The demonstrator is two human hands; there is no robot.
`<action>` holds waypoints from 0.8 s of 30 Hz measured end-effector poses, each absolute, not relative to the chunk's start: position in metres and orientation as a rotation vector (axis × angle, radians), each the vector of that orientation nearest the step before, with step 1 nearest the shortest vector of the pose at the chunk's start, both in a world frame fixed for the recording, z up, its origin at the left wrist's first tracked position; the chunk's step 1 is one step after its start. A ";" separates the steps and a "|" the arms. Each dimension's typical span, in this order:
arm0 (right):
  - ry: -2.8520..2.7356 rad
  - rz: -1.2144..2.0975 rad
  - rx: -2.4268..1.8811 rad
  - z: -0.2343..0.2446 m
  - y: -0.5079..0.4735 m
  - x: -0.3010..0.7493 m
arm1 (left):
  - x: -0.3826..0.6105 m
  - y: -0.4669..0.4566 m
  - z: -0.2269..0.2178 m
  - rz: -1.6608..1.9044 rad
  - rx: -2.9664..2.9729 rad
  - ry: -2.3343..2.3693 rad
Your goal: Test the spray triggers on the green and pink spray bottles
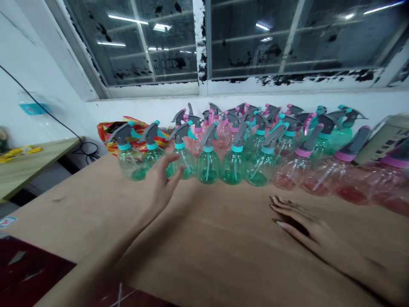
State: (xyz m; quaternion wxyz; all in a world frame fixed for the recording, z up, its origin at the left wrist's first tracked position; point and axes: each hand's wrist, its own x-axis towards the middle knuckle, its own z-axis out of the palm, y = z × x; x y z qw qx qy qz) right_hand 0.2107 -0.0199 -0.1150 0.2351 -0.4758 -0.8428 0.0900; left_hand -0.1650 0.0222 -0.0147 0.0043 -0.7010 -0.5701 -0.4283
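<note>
The left hand [163, 179] reaches open to the front row of green spray bottles [207, 164], seemingly touching one, while the right hand [295, 217] lies flat on the wooden table [207, 243] near that row.

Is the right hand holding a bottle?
No, the right hand lies flat on the table, apart from the bottles.

No writing can be read anywhere. The blue label [32, 108] on the left wall, the small sticker [7, 221] at the near left table [223, 256] corner and the dark print on the far right carton [385, 143] are too blurred.
</note>
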 end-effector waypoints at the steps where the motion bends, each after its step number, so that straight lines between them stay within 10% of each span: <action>1: -2.307 0.247 -1.309 -0.115 -0.020 0.210 | -0.156 0.023 -0.016 -1.315 -2.225 -1.747; 24: -2.302 0.263 -1.281 -0.112 -0.019 0.207 | -0.099 0.022 -0.010 -0.965 -2.369 -1.691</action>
